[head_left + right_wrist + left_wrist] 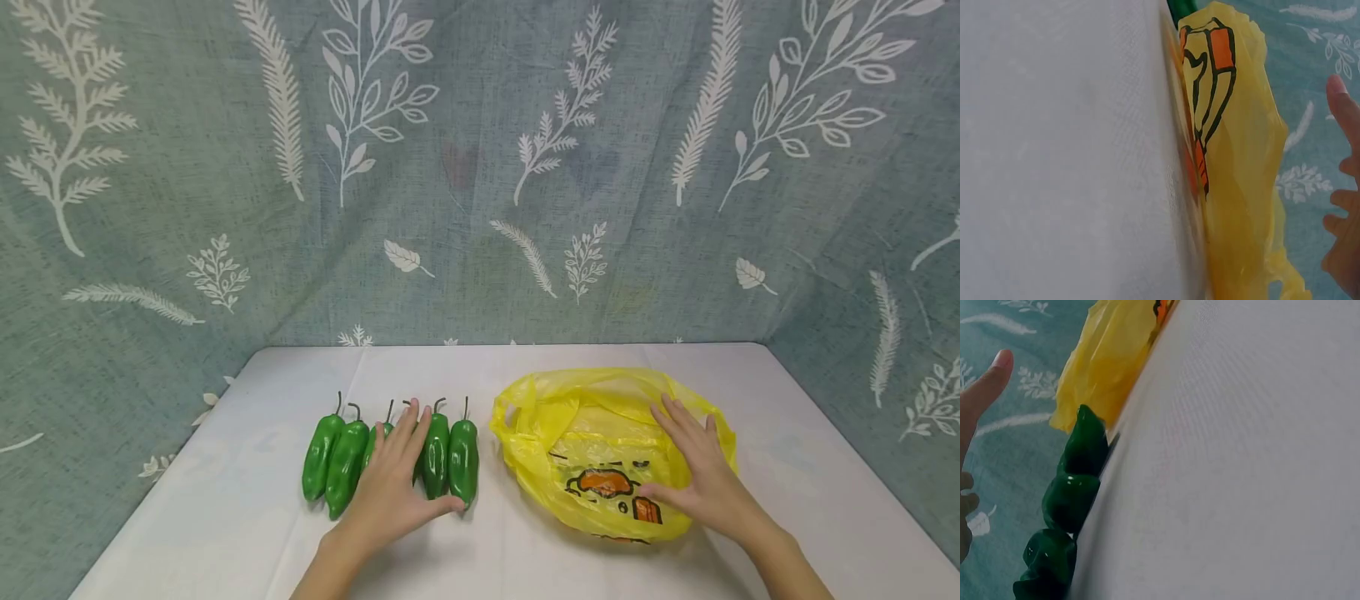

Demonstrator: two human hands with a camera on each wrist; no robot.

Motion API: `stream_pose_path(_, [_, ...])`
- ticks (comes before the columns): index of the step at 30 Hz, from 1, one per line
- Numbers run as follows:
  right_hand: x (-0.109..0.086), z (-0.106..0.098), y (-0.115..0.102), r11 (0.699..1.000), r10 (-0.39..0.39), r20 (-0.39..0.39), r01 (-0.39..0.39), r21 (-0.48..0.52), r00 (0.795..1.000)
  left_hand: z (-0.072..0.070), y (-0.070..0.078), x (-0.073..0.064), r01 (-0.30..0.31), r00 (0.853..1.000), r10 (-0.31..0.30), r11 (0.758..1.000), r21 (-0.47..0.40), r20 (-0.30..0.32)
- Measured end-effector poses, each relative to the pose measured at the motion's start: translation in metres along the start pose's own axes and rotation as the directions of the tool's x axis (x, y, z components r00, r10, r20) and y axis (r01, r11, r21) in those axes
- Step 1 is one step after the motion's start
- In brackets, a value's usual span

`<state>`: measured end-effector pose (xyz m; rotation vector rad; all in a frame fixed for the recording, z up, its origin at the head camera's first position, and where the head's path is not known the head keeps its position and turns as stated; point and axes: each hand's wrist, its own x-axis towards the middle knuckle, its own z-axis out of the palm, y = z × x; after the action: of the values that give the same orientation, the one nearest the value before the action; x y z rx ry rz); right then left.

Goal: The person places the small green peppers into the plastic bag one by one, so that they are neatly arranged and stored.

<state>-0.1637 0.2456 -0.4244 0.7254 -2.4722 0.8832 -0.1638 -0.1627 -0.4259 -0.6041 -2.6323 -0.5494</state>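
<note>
Several glossy green peppers [347, 468] lie side by side in a row on the left part of the table, stems pointing away from me. Above them hovers my left hand [393, 492], fingers spread and thumb out, hiding part of the middle peppers. It holds nothing. To the right of the row sits a yellow plastic bag [540, 467] with orange and black print, its mouth spread wide. My right hand [708, 479] is over the bag's right side, fingers extended and holding nothing. In the left wrist view the peppers [1071, 503] stand below the thumb, apart from it.
A white cloth covers the table [225, 533]. Behind it and at both sides hangs a grey-green curtain [465, 250] with white leaf patterns. The table's far edge meets this curtain.
</note>
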Motion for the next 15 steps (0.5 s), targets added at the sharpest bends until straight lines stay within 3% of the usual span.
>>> stream_pose_path(11, [-0.002, -0.007, 0.011, 1.0, -0.006, -0.036, 0.007, 0.026, 0.999, -0.003, -0.017, -0.001, -0.077, 0.987, 0.076, 0.997, -0.002, -0.142])
stream_pose_path(15, [-0.002, -0.01, 0.015, 1.0, -0.021, -0.066, 0.022, 0.017, 0.998, -0.004, -0.024, -0.001, -0.089, 0.983, 0.086, 0.996, -0.014, -0.164])
